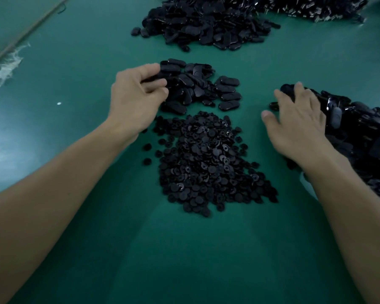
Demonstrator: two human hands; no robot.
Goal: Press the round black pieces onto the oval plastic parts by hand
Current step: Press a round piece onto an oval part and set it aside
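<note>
1. The smooth green worktop [75, 62] looks slick, so a hard press could, I judge, skate parts across it.
2. The far heap of black oval plastic parts [206, 25] sprawls loosely, with strays at its left edge.
3. The glossy black heap at right [360, 128] lies under the right hand [298, 123], whose fingers are spread and grip nothing. A sweep might spill it.
4. The near central pile of round black pieces [206, 163], thin discs with centre holes, almost meets the ovals beyond, so mixing is likely.
5. At the left edge of the small pile of matte black ovals [198, 88], the left hand [134, 99] curls its fingers round 1 oval part [156, 79]. With everything black, a misaligned fit would be hard to spot.
</note>
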